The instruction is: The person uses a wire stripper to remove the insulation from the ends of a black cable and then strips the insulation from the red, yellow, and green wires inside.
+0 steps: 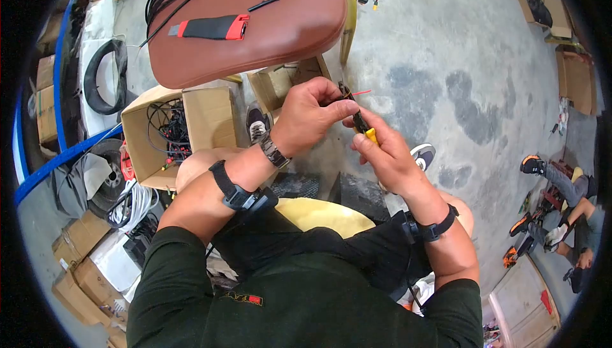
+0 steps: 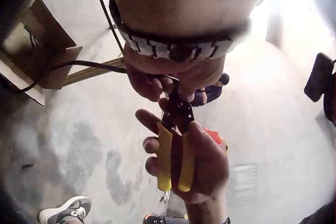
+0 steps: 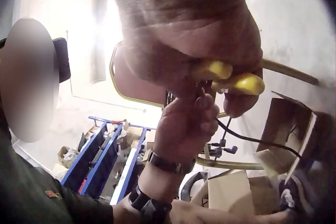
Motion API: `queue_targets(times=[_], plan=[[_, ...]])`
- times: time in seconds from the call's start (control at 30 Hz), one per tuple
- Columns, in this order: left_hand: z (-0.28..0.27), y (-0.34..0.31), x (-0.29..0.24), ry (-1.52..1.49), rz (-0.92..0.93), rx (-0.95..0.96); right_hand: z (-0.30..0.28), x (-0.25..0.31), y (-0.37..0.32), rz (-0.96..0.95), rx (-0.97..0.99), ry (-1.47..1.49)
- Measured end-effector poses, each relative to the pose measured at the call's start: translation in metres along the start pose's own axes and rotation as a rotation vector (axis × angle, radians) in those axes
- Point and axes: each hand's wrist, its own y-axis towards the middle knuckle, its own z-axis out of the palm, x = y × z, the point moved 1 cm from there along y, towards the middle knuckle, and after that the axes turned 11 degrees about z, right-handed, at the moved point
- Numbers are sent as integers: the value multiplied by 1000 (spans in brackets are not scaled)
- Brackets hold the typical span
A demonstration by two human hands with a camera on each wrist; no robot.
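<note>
The right hand (image 1: 390, 157) is curled tight round the black pliers with yellow handles (image 1: 364, 128). The left hand (image 1: 309, 115) pinches a thin black wire with a red end (image 1: 361, 93) at the pliers' tip. Both hands are close together, above the person's lap. A red and black knife (image 1: 210, 27) lies on the brown padded seat (image 1: 299, 29) nearby.
</note>
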Motion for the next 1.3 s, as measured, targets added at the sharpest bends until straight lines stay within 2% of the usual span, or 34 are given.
queue_targets(times=[0.33,0.43,0.53,0.73,1.03,1.3], plan=[[1,-1,3,108,80,10,5,-16,3,-121,-50,-27],[1,-1,5,102,89,10,6,-11,0,-56,-46,0],[1,-1,6,79,86,7,8,-14,3,-149,-74,-22],[2,-1,2,141,75,-9,8,-7,1,-50,6,27],[1,-2,4,220,70,-29,7,-9,3,-107,-37,-70],[3,-4,1,242,74,-59,5,-14,5,-68,-66,-163]])
